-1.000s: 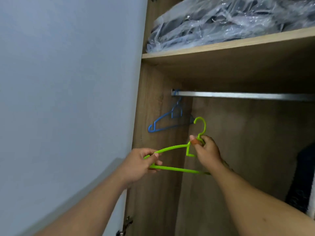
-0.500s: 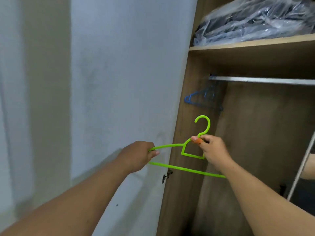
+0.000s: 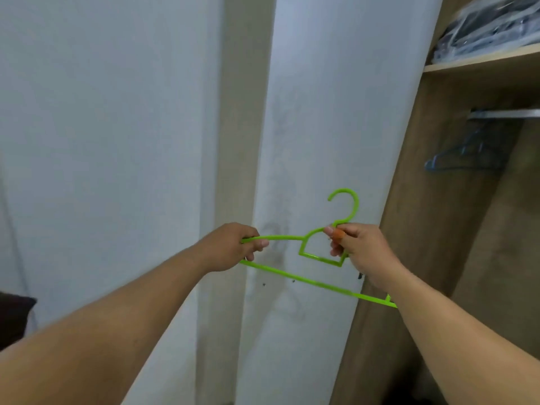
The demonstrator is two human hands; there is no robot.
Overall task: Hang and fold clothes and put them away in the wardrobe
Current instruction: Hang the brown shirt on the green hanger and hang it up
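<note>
I hold a bright green plastic hanger [image 3: 304,277] in front of me with both hands, hook upward, in front of the wall left of the open wardrobe [image 3: 438,229]. My left hand [image 3: 233,247] grips its left shoulder end. My right hand [image 3: 362,252] grips the neck just under the hook. No garment hangs on it. Inside the wardrobe a blue hanger [image 3: 458,156] hangs from the metal rail [image 3: 505,113] at the far right.
A wardrobe shelf [image 3: 482,58] above the rail carries dark items in clear plastic wrap [image 3: 491,30]. A pale wall [image 3: 117,141] and a white wardrobe door [image 3: 321,112] fill the left and middle. Something dark [image 3: 13,317] sits at the lower left edge.
The view has swung left, so the wardrobe interior slid to the right edge. Both hands kept their grip on the green hanger, which has come away from the rail.
</note>
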